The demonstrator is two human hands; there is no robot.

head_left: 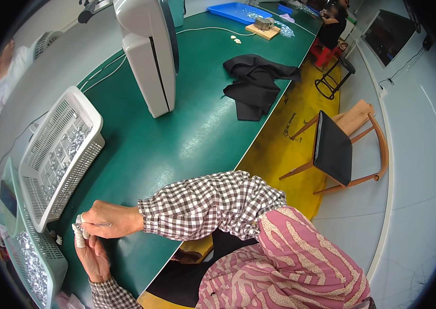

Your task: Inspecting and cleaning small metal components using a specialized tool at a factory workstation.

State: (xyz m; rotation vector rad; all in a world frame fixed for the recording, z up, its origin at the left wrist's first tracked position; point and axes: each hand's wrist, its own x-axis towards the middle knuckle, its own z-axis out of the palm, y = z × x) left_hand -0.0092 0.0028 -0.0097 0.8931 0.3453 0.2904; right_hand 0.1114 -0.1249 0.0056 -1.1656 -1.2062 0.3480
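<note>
My right hand (110, 221) reaches across from a checked sleeve to the green table's (177, 144) near left corner. It pinches a thin metal tool like tweezers (102, 224). My left hand (92, 257) lies just below it, palm up, with a white wrap on one finger (79, 239). That fingertip touches the right hand's fingertips. What sits between the fingertips is too small to make out. Both hands are beside a white slotted basket (81, 105) holding several small silvery pieces (58, 154).
A pale green basket (14, 206) with more silvery pieces stands at the far left. A white machine (148, 51), a black cloth (256, 82), a wooden block (263, 31) and a blue tray (233, 10) lie further along. A wooden chair (336, 149) stands on the floor to the right. Other people sit at the far end (334, 23) and left (9, 69).
</note>
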